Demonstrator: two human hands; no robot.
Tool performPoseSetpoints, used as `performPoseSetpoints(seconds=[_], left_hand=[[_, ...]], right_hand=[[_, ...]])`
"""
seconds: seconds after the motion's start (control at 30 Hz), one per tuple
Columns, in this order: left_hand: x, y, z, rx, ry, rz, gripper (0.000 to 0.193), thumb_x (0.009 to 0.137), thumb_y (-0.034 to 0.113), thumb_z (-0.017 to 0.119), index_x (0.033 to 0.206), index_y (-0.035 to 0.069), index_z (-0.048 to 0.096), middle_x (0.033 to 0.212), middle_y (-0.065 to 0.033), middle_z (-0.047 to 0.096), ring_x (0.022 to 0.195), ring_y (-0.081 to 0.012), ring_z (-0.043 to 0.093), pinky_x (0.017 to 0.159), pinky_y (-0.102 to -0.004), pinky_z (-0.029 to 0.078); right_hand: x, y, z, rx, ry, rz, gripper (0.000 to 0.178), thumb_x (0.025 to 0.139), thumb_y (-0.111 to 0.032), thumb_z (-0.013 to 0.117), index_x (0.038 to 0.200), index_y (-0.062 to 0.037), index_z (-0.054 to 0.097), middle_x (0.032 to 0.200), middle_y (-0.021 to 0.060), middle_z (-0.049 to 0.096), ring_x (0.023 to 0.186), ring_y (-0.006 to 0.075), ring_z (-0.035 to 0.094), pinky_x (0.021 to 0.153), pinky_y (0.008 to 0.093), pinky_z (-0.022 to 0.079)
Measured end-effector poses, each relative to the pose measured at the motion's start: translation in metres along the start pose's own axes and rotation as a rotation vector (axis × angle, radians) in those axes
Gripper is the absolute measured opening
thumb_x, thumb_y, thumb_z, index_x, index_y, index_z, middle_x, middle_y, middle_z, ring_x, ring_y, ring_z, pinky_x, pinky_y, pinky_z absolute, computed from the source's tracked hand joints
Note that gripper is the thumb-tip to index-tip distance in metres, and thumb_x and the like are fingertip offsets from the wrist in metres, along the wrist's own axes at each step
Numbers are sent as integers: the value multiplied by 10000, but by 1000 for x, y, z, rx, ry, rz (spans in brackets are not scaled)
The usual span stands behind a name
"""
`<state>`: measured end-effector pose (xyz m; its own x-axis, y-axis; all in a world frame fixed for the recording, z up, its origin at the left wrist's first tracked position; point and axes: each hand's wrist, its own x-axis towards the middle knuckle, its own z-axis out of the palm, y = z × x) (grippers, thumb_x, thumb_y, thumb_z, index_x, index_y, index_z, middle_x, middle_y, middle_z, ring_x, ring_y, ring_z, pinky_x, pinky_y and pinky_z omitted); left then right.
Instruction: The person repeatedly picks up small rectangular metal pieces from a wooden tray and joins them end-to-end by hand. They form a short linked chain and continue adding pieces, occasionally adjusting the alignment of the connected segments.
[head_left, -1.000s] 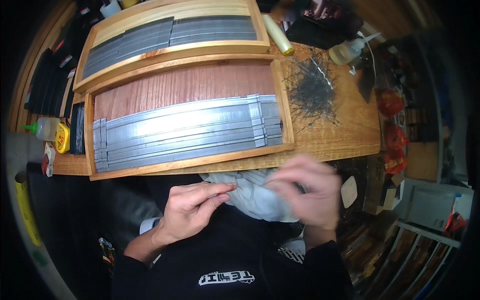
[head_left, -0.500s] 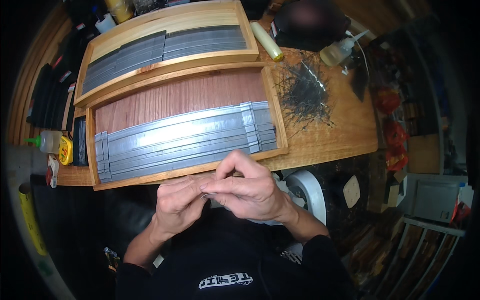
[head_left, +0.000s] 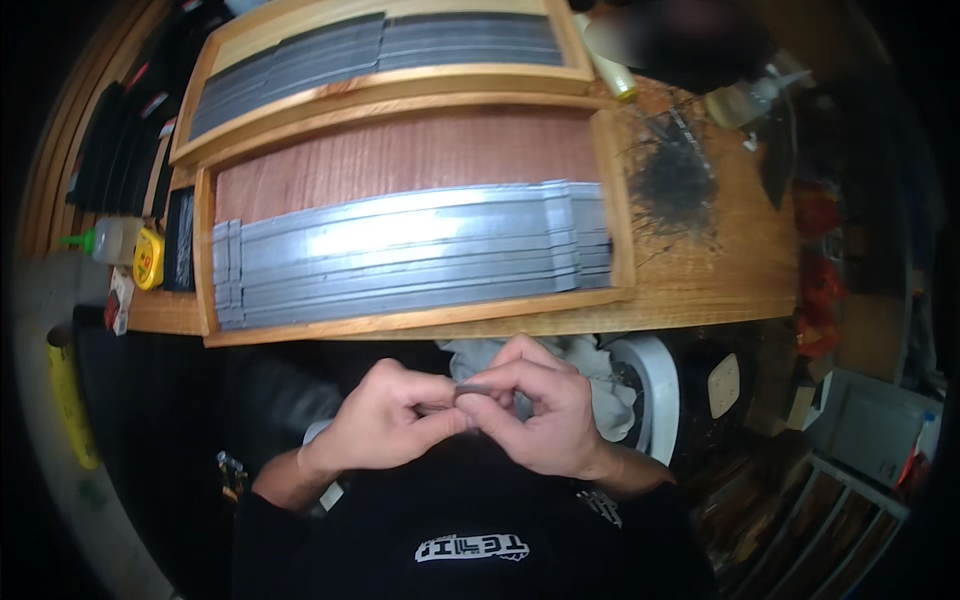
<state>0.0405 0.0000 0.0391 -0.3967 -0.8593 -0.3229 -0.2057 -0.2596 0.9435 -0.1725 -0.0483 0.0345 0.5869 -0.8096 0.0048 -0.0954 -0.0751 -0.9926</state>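
we've got both hands up close to our chest, below the near edge of the workbench. our left hand and right hand meet in the middle, fingertips pinched together on a small grey strip. it's thin and short, and what shows of it runs left to right between the two pinches, roughly level, so its long axis lies across us, parallel to the bench edge. most of it is hidden under the fingers, so we can't tell where its ends point or what it is exactly. the right thumb and forefinger close over the top of it, the left thumb and forefinger press in from the other side, knuckles nearly touching.

right behind the hands there's a crumpled grey rag, and just to the right of that a white round thing, maybe a roll or bucket rim, can't say which.

further out on the wooden workbench sits a shallow wooden tray with a reddish floor and a stack of long grey metal strips lying left to right. a second tray with more grey strips sits beyond it. to the right is a dark pile of little metal bits, and far left a yellow tape measure beside a small glue bottle.
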Motion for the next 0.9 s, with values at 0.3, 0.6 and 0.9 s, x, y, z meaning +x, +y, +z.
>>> performPoseSetpoints(seconds=[0.3,0.6,0.9], left_hand=[[22,-56,17,-689,0,-279,189,1014,189,697,1109,32,747,1024,-80,788,923,-150,762,721,-225,579],[17,-54,22,-678,32,-252,157,1010,119,696,1094,-3,748,994,-90,782,904,-134,743,754,-243,586],[-1,-48,37,-591,121,-147,147,1007,69,693,1104,-27,748,964,-71,770,889,-80,694,774,-222,552]], right_hand=[[-3,73,17,741,34,486,74,983,-29,695,974,33,734,783,47,685,611,58,600,510,196,488],[-2,65,12,662,-8,526,101,988,-51,699,970,40,740,813,62,694,635,71,609,559,202,510],[-12,62,27,554,1,374,187,988,-82,718,1107,62,731,881,67,632,649,79,614,488,210,496]])
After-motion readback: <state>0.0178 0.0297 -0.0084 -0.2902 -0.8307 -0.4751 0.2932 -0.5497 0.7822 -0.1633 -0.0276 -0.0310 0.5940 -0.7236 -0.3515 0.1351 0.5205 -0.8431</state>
